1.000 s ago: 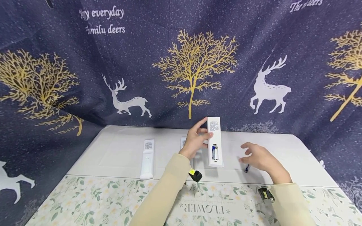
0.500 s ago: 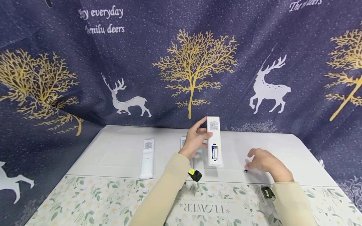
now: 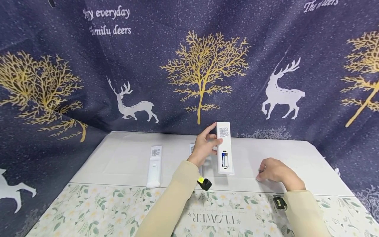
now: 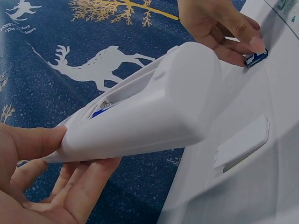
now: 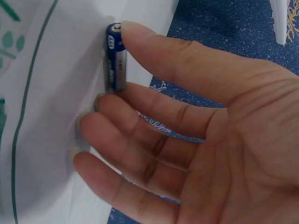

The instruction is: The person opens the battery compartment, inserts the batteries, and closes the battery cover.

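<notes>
My left hand (image 3: 204,146) grips a white remote control (image 3: 224,141) by its side and holds it upright, back towards me. Its battery compartment is uncovered, and a blue battery (image 3: 223,160) sits in the left slot. At the right, my right hand (image 3: 275,170) is low over the white tabletop. In the right wrist view its thumb and index finger pinch the two ends of a blue AAA battery (image 5: 117,56); the other fingers are loosely bent. The left wrist view shows a white battery cover (image 4: 243,142) lying on the table below the remote.
Another white remote (image 3: 154,166) lies back up on the white table (image 3: 124,164) at the left. A further one (image 3: 191,148) is mostly hidden behind my left hand. A floral mat (image 3: 118,210) covers the front, and a dark blue deer-print cloth (image 3: 177,98) hangs behind.
My right hand has come down to the table with its fingers spread, then closed thumb and index finger on the battery lying there. The left hand and the remote have stayed in place.
</notes>
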Available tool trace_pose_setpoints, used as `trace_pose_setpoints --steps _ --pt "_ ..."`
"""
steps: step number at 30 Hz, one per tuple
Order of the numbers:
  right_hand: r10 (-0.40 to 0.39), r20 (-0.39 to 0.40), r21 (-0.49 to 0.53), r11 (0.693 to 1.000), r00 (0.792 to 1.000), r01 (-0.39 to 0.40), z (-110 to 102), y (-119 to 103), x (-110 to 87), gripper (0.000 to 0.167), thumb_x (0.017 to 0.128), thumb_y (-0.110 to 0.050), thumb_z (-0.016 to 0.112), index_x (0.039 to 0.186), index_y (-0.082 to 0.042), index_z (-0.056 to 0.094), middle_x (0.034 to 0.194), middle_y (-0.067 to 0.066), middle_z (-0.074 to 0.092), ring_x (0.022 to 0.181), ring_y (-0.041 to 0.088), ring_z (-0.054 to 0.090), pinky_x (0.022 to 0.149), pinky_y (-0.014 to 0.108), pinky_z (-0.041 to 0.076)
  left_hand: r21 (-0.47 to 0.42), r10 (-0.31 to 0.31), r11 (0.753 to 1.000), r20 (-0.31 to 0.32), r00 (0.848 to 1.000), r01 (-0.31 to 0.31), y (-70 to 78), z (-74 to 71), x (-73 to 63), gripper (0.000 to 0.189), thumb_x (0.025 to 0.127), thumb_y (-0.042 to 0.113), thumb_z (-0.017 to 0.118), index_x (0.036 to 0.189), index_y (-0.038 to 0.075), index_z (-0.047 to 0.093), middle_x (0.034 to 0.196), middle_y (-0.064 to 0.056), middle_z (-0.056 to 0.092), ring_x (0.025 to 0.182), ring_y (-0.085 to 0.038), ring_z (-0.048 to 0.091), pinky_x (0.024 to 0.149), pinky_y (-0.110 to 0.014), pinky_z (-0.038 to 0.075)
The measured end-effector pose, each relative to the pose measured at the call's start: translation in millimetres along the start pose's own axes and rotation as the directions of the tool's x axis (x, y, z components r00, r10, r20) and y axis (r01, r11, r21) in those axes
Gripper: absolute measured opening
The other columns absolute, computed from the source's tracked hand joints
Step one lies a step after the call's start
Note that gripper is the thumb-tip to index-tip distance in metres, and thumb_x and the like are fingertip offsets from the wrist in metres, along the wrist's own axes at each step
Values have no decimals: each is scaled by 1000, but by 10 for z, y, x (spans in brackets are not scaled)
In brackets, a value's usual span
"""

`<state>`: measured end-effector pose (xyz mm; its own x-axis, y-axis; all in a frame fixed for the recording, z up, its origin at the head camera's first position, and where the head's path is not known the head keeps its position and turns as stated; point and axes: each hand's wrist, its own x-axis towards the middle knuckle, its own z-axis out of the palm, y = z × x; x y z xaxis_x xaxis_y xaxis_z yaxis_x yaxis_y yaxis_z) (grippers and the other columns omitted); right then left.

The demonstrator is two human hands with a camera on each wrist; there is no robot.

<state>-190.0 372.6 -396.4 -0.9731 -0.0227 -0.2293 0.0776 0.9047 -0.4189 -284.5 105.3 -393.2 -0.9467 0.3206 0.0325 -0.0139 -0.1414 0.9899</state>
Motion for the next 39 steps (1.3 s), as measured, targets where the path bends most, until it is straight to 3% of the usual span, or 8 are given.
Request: trace_pose_setpoints --steps 10,17,25,31,39 --pt "-39 -10 36 999 999 39 -11 30 20 37 77 -11 89 97 0 60 86 5 65 74 22 57 66 37 53 -2 8 1000 -2 1000 -8 -12 11 -2 73 96 0 75 158 33 53 117 -11 66 94 -27 73 72 -40 66" --pt "-121 -58 18 992 991 122 -8 74 28 29 82 -10 87 91 -4 60 85 4 62 79 22 55 73 41 51 1 4 1000 -3 1000 -4 -15 18 -1 73 96 1 75 158 33 53 117 -10 66 94 -26 73 72 -39 66" --pt "-128 -31 205 970 991 132 16 48 17 17 90 4 74 93 1 58 83 7 62 70 20 67 64 38 62 7 5 1000 0 1000 -5 -14 26 7 74 96 1 75 158 35 53 117 -10 66 94 -26 73 72 -40 65" --pt "-158 -30 257 953 987 160 40 44 21 14 90 7 71 95 3 57 80 8 64 68 22 68 63 38 63 25 -1 1000 -4 1000 1 -10 27 -2 73 97 2 75 158 35 52 117 -10 65 95 -26 73 74 -41 65" --pt "-179 -85 212 958 980 194 50 17 25 14 89 3 70 97 2 59 79 5 63 66 19 65 59 32 59 19 -6 1000 -9 1000 6 -18 16 -5 73 97 2 75 158 37 53 117 -9 65 95 -26 73 78 -47 65"
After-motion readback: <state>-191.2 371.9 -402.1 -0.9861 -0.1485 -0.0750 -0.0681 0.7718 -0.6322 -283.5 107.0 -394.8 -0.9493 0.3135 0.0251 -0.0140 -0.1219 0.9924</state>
